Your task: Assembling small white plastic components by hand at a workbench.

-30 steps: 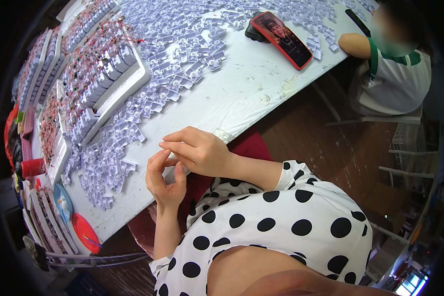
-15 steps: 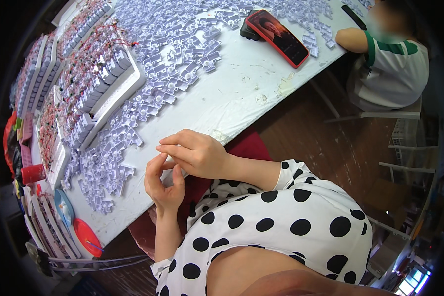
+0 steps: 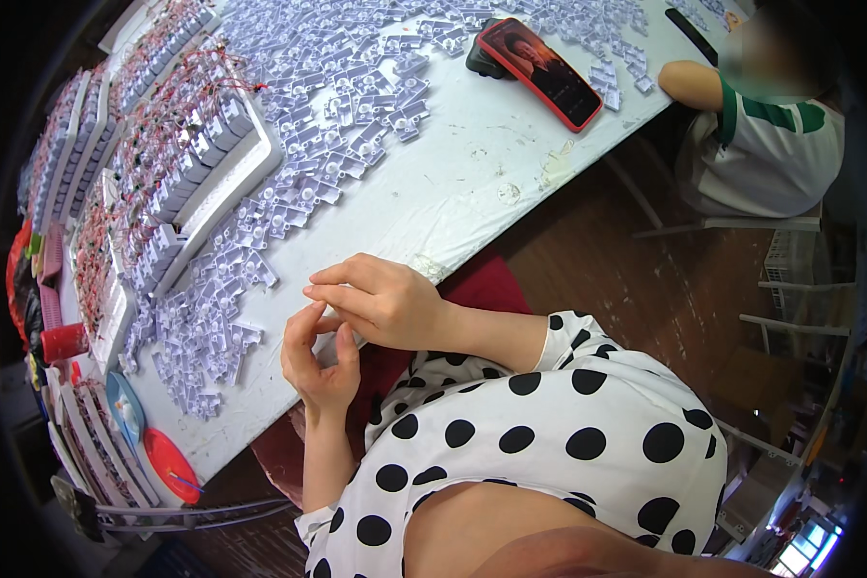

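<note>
My left hand (image 3: pixel 320 364) and my right hand (image 3: pixel 383 301) meet at the near edge of the white-covered table (image 3: pixel 433 207). Their fingertips come together, with the fingers curled in a pinch. Whatever they hold, if anything, is hidden behind the fingers. Just left of them lies a spread of small pale plastic housings (image 3: pixel 207 337), which runs on toward the far side of the table. Beyond it, a white foam tray (image 3: pixel 226 183) carries rows of pale blocks with red wires.
A red-cased phone (image 3: pixel 544 72) leans on a black stand. A red dish (image 3: pixel 171 462) and a blue dish (image 3: pixel 125 405) sit at the left edge, by stacked trays (image 3: pixel 101 438). Another person (image 3: pixel 766 144) sits at the right, an arm on the table, near a dark phone-like object (image 3: pixel 692 34).
My hands hold nearly the same pose and place. The person at the right has shifted a little, with the head tilted differently.
</note>
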Demonstrator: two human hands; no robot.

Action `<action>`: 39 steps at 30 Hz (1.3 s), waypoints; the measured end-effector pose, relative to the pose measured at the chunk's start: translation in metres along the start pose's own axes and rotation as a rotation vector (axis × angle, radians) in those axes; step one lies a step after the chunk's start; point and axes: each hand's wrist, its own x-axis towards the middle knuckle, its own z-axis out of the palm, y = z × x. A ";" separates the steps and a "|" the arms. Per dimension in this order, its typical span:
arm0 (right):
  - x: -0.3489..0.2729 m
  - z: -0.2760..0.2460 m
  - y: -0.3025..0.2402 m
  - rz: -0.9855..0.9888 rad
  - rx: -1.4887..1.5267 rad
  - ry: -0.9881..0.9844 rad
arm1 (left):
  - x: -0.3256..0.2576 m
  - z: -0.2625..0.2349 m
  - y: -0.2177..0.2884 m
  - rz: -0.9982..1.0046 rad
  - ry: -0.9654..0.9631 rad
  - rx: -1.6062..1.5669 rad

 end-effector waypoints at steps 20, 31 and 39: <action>-0.001 0.001 0.001 -0.005 0.004 0.014 | 0.000 0.000 0.000 0.002 -0.006 -0.005; 0.000 0.000 0.000 -0.002 -0.003 0.009 | -0.001 0.000 -0.003 0.005 -0.002 0.011; -0.002 0.000 0.001 0.000 -0.008 0.005 | -0.002 0.001 -0.004 -0.004 -0.008 0.022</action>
